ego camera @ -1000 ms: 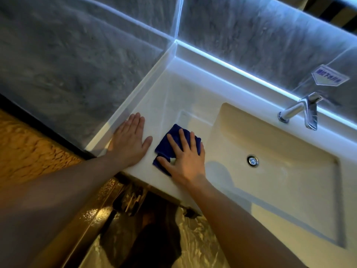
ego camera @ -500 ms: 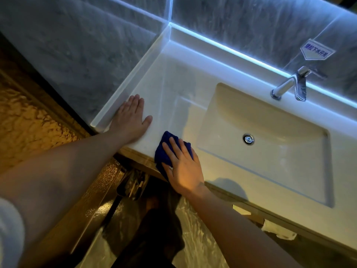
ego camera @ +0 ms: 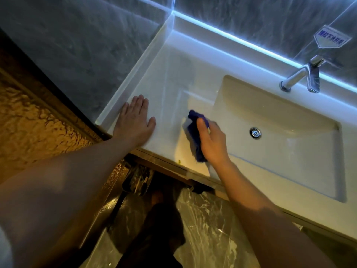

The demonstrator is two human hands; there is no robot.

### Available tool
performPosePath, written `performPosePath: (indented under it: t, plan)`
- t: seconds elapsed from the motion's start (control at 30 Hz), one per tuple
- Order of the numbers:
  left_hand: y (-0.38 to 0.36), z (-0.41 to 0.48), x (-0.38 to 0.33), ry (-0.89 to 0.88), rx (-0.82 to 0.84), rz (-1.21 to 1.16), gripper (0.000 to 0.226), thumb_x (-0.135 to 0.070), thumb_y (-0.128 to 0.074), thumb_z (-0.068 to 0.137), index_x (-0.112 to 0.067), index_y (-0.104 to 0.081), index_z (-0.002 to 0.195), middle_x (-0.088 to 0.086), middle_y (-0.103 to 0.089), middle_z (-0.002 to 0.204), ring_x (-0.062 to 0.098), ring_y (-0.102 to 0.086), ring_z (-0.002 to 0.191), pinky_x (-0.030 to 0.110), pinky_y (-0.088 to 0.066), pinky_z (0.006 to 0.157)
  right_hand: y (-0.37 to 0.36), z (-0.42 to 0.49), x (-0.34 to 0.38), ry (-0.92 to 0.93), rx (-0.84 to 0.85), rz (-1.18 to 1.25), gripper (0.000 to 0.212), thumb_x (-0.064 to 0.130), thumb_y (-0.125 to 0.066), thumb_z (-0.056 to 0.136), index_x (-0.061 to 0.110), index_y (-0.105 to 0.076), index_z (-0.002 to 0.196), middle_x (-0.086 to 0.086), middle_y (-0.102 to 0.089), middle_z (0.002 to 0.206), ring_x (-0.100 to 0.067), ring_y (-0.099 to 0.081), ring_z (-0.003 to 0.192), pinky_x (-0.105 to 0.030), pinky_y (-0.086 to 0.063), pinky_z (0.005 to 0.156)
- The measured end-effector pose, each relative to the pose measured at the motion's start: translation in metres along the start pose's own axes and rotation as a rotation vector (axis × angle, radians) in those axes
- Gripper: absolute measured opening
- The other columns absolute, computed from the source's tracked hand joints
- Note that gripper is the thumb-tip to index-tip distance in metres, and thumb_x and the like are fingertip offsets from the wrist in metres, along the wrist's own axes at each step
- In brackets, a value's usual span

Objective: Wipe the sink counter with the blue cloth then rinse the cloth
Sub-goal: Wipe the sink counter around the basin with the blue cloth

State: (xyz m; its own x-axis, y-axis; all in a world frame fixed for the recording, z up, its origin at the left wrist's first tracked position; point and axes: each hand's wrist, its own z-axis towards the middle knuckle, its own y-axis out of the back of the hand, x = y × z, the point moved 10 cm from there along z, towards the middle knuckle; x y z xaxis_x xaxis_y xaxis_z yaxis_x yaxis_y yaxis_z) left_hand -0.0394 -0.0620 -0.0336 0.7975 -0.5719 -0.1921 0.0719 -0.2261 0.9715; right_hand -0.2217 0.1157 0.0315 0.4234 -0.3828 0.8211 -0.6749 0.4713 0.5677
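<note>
Right hand (ego camera: pixel 213 141) grips blue cloth (ego camera: pixel 195 136) on counter (ego camera: pixel 170 78) left of basin (ego camera: pixel 289 120). Left hand (ego camera: pixel 134 122) flat, fingers spread, by wall (ego camera: pixel 77 47). Faucet (ego camera: pixel 301 76) far back, nothing blocking.

Two grey marble walls (ego camera: pixel 81 45) meet in a corner above the far left corner of the counter. A thin strip of cold blue-white light (ego camera: pixel 241 40) runs along the foot of the back wall. On the left stands a golden textured panel (ego camera: pixel 32 130). The floor (ego camera: pixel 208 229) below is dark polished marble with white veins.
</note>
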Motion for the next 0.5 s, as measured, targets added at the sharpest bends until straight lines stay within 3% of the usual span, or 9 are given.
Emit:
performPosePath:
  t: [0.07,0.13,0.2,0.23,0.33,0.5]
  plan:
    - [-0.001,0.001,0.0,-0.004,-0.007,-0.009,0.077,-0.054,-0.017,0.1,-0.013,-0.004,0.164,0.007,-0.003,0.174,0.021,0.0,0.16,0.045,-0.003,0.129,-0.01,0.05,0.012,0.085,-0.016,-0.128,0.032,0.055,-0.035,0.107,0.043,-0.063,0.098,0.018,-0.064,0.088,-0.018,-0.065,0.1,-0.046,-0.049,0.095]
    - [0.0,0.001,0.0,-0.006,-0.024,-0.012,0.076,-0.052,-0.017,0.101,-0.012,-0.006,0.164,0.008,-0.005,0.174,0.021,-0.002,0.16,0.044,-0.004,0.129,-0.032,0.091,0.014,0.123,0.053,-0.258,0.039,0.06,-0.03,0.106,0.046,-0.066,0.115,0.013,-0.07,0.121,-0.02,-0.059,0.128,-0.044,-0.04,0.107]
    - [0.001,0.004,0.001,-0.005,-0.044,-0.006,0.074,-0.05,-0.018,0.101,-0.012,-0.008,0.164,0.008,-0.007,0.174,0.02,-0.004,0.16,0.044,-0.005,0.129,-0.06,0.122,0.003,0.072,0.178,-0.401,0.057,0.067,-0.027,0.104,0.042,-0.052,0.149,0.006,-0.042,0.166,-0.022,-0.024,0.159,-0.051,-0.018,0.122]
    - [0.001,0.005,0.001,-0.006,-0.052,-0.001,0.073,-0.05,-0.018,0.102,-0.012,-0.009,0.164,0.008,-0.008,0.174,0.02,-0.004,0.16,0.044,-0.005,0.13,-0.071,0.131,0.001,0.056,0.219,-0.444,0.065,0.071,-0.023,0.101,0.044,-0.038,0.158,0.006,-0.025,0.174,-0.024,-0.009,0.163,-0.056,-0.007,0.125]
    - [0.0,0.005,0.002,-0.001,-0.072,0.006,0.07,-0.048,-0.019,0.104,-0.013,-0.012,0.164,0.008,-0.01,0.173,0.019,-0.006,0.16,0.043,-0.006,0.129,-0.09,0.148,0.002,0.069,0.242,-0.5,0.067,0.075,-0.007,0.098,0.055,-0.02,0.161,0.007,-0.007,0.178,-0.028,0.008,0.163,-0.062,0.005,0.124]
    - [-0.001,0.006,0.002,0.002,-0.078,0.011,0.069,-0.047,-0.018,0.104,-0.014,-0.011,0.164,0.007,-0.009,0.173,0.019,-0.005,0.16,0.044,-0.007,0.129,-0.096,0.147,-0.002,0.06,0.195,-0.577,0.057,0.069,-0.009,0.104,0.06,-0.026,0.158,0.008,-0.006,0.178,-0.028,0.01,0.163,-0.059,0.008,0.125]
